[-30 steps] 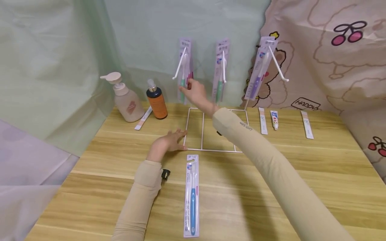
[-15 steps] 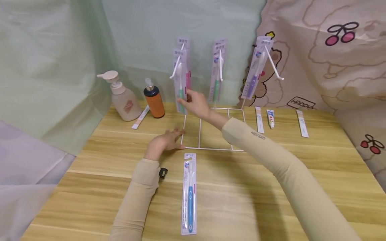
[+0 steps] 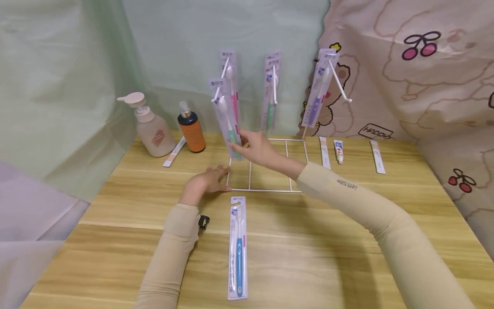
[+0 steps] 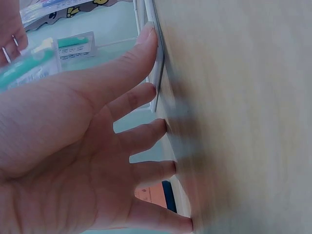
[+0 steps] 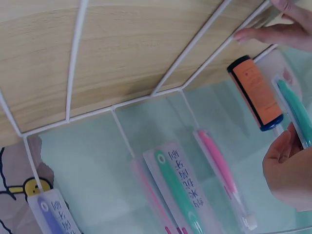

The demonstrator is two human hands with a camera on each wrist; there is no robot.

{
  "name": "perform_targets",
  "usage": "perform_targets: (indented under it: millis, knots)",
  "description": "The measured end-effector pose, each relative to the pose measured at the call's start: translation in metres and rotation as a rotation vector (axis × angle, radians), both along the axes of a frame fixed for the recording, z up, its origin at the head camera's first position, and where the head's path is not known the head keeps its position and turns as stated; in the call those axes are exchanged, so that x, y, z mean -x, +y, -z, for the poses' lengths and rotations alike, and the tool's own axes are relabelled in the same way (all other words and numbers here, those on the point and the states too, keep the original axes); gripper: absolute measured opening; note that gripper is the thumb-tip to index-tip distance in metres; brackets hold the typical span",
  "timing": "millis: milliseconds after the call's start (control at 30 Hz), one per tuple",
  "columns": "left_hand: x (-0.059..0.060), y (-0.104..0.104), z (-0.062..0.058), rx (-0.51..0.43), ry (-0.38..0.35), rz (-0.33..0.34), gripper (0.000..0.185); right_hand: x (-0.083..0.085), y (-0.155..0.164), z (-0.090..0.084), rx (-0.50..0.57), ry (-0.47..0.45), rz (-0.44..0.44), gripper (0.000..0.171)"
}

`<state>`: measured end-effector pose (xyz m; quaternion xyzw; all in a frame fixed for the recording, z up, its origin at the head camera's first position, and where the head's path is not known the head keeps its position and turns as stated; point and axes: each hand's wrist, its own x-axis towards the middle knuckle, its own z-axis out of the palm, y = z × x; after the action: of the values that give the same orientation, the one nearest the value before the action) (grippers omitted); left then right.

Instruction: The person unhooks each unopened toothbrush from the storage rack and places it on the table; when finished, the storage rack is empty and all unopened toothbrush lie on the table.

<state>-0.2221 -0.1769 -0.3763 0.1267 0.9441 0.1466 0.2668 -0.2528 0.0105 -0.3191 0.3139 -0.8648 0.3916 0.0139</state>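
Right hand [image 3: 257, 148] of the person grips a green-handled toothbrush in a flat lilac-and-clear package [image 3: 225, 118], thumb and fingers pinching it near its lower end. Its long axis runs steeply upward, the top leaning left in the head view, with the white brush head uppermost and the handle toward the table. Most of the package rises above and to the left of the hand, and only a short piece reaches below the fingertips. Its header overlaps the outer end of the left prong [image 3: 225, 68] of a white wire rack [image 3: 266, 190]; whether the prong passes through the hole is too small to tell.

A pink-handled packaged toothbrush [image 3: 233, 90] hangs farther back on the same prong, while a second green-handled package [image 3: 269, 101] and a purple-handled package [image 3: 317, 96] hang to the right. A gap separates the held package from the black-and-orange bottle [image 3: 191, 133] on its left.

Below, the left hand [image 3: 207, 180] lies with fingers straight and spread, grasping nothing, its thumb against the base's front left corner. Just in front of the base's front edge, a blue-handled packaged toothbrush [image 3: 238, 249] lies on the wooden table [image 3: 293, 249], head end away from the person.
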Motion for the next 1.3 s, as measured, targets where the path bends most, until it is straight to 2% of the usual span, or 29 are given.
perform_targets:
  millis: [333, 533, 833, 1133, 1300]
  knots:
    - [0.000, -0.001, 0.000, -0.013, -0.001, 0.005, 0.077, -0.027, 0.022, -0.006, -0.050, 0.052, -0.080, 0.026]
    - [0.001, -0.002, 0.001, -0.016, -0.004, -0.007, 0.077, -0.040, 0.034, -0.010, -0.065, 0.056, -0.078, 0.023]
    - [0.001, -0.001, 0.002, -0.014, 0.004, 0.003, 0.076, -0.064, 0.045, -0.027, -0.031, -0.048, -0.134, 0.022]
    - [0.000, 0.000, 0.001, -0.012, -0.013, 0.001, 0.076, -0.083, 0.048, -0.043, -0.029, -0.078, -0.172, 0.022]
    - [0.001, -0.001, 0.001, -0.018, -0.002, 0.010, 0.076, -0.085, 0.050, -0.051, -0.026, -0.035, -0.175, 0.021]
